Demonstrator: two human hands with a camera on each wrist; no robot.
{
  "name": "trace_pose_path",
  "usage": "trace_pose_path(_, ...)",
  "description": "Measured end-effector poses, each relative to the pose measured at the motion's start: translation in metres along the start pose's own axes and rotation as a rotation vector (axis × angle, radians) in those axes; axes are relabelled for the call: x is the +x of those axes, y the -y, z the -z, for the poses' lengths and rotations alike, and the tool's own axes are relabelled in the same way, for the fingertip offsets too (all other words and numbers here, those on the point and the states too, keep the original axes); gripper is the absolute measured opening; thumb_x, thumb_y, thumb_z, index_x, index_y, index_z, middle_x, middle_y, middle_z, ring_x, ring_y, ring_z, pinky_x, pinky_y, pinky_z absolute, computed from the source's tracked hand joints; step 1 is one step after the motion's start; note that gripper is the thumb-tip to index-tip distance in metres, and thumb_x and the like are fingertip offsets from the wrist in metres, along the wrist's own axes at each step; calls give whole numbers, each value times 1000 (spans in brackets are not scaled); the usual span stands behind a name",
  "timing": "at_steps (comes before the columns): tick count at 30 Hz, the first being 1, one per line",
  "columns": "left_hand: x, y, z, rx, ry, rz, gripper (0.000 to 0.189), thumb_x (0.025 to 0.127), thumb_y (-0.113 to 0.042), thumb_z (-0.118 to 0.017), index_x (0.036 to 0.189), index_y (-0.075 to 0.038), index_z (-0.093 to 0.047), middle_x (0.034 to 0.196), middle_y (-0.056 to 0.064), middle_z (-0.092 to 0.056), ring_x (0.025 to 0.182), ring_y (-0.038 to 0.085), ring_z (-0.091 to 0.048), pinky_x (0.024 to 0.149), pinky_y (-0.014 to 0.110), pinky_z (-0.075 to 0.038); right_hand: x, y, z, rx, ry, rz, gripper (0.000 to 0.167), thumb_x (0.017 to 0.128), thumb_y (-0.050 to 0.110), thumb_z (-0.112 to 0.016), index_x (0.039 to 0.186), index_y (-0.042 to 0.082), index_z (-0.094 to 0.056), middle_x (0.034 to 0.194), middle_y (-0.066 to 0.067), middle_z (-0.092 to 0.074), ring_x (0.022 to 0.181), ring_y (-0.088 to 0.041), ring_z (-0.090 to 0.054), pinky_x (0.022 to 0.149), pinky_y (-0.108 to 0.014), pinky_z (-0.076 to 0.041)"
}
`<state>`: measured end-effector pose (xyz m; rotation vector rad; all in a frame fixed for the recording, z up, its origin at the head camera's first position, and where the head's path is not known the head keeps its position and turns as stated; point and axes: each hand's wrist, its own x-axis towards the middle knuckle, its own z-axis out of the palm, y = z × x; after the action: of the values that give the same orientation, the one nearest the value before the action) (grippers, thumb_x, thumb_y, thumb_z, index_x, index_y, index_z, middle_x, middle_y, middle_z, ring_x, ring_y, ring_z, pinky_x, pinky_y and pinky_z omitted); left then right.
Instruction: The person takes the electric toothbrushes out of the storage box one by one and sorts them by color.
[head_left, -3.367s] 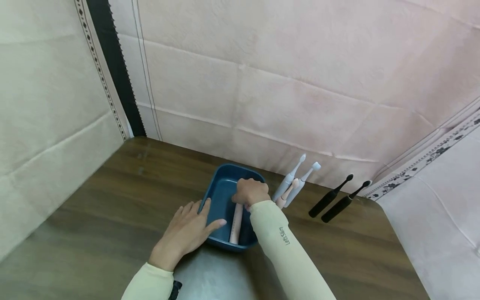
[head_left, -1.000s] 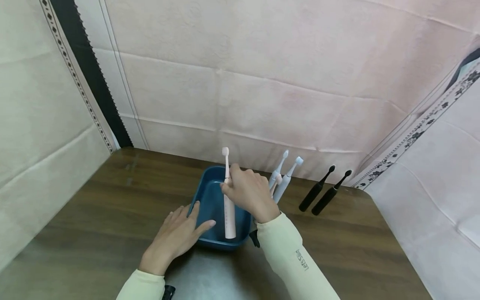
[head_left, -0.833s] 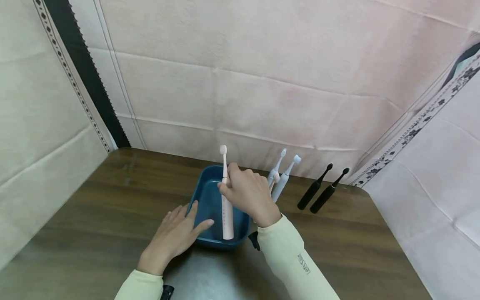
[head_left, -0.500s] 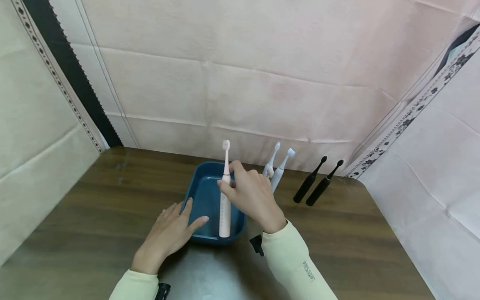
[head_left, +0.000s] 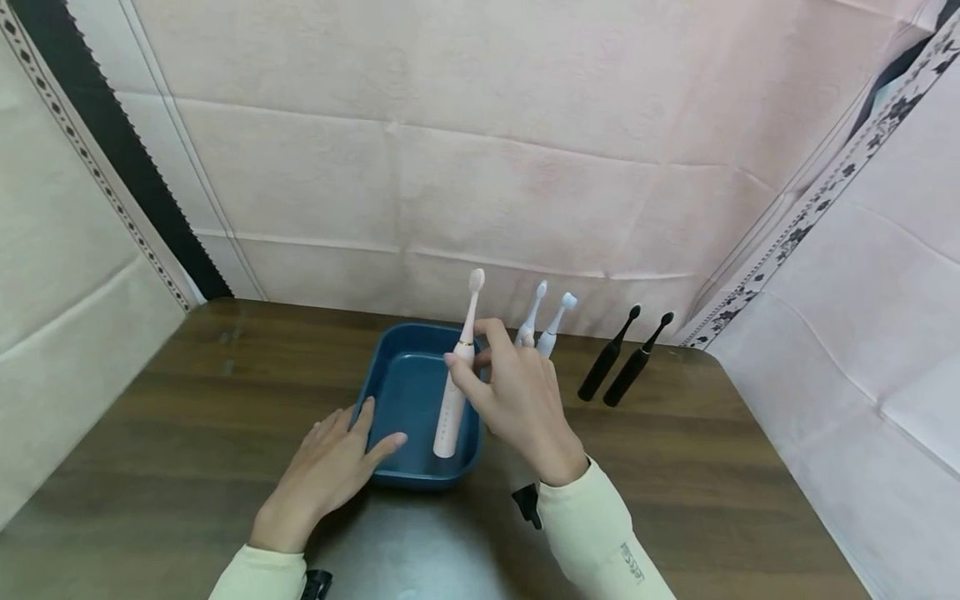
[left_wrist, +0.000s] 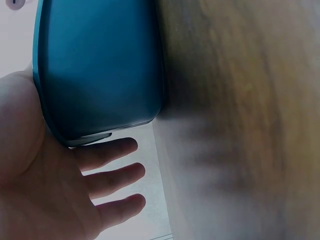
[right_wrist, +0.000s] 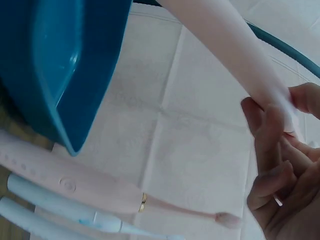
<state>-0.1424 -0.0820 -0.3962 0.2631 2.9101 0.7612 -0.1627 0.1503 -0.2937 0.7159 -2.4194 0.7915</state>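
Observation:
My right hand (head_left: 525, 400) pinches a pale pink electric toothbrush (head_left: 450, 417) between thumb and fingers, just below its neck. The brush head points up and away, and the handle's lower end hangs over the blue tray (head_left: 401, 400). In the right wrist view, the held toothbrush (right_wrist: 220, 45) slants down into my fingertips. My left hand (head_left: 326, 462) rests against the tray's left side, thumb reaching over the near rim. Its fingers are spread and nearly straight beside the tray wall (left_wrist: 100, 65) in the left wrist view.
Behind my right hand stand two light blue toothbrushes (head_left: 551, 337) and another pink toothbrush (right_wrist: 90, 185), partly hidden in the head view. Two black toothbrushes (head_left: 630, 375) stand farther right on the wooden table (head_left: 247, 400). Cloth walls (head_left: 390, 183) enclose the table's back and sides.
The pink toothbrush, earlier low inside the tray, is now raised above it in my right hand. Over the last half second it has tilted, head to the right. The left hand stays against the tray.

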Motion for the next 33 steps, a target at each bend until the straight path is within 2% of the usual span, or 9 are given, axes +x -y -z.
trace_pose_path(5,0,0,0,6,1,5,89,102,-65,-42,157,4,-29,155,36,-33,143,57,-25,115,71,-15,-5,-3,1,-34,-71,53,32,96,23,-72,117,4,-60,78,1,-73,48,0,-52,37,-21,-35)
trace_pose_path(9,1,0,0,4,3,8,91,101,-66,-42,157,5,-29,155,36,-32,143,57,-25,115,71,-14,-7,-5,1,-46,-95,69,31,95,22,-73,116,3,-60,83,-2,-76,52,-3,-59,40,-19,-39)
trace_pose_path(15,0,-1,0,-11,16,13,92,101,-67,-40,157,4,-27,156,36,-30,144,57,-23,115,71,-13,-13,-9,5,-44,-116,74,32,95,21,-74,117,3,-60,82,-1,-75,50,0,-56,41,-17,-40)
trace_pose_path(19,0,0,1,-18,27,6,91,102,-66,-40,158,4,-26,157,36,-28,145,57,-21,115,71,-12,-20,-16,12,-70,-153,132,31,93,20,-75,114,2,-59,75,3,-70,50,1,-54,42,-15,-39)
trace_pose_path(23,0,0,1,-23,39,1,93,101,-68,-38,158,3,-24,158,35,-26,146,56,-19,116,70,-11,-27,-28,20,-108,-205,182,35,90,16,-77,114,-1,-57,75,0,-71,49,-1,-55,42,-14,-38)
trace_pose_path(29,0,1,1,-27,57,4,95,100,-71,-35,159,3,-22,159,35,-23,146,56,-16,115,70,-9,-34,-44,35,-136,-260,178,37,90,16,-76,114,-4,-57,74,-3,-73,50,-4,-60,43,-19,-42)
trace_pose_path(33,0,1,0,-21,58,1,96,100,-71,-34,159,3,-22,158,36,-23,146,57,-17,115,71,-9,-39,-55,45,-174,-277,169,33,93,19,-72,113,-2,-57,70,0,-71,48,-3,-55,42,-21,-39)
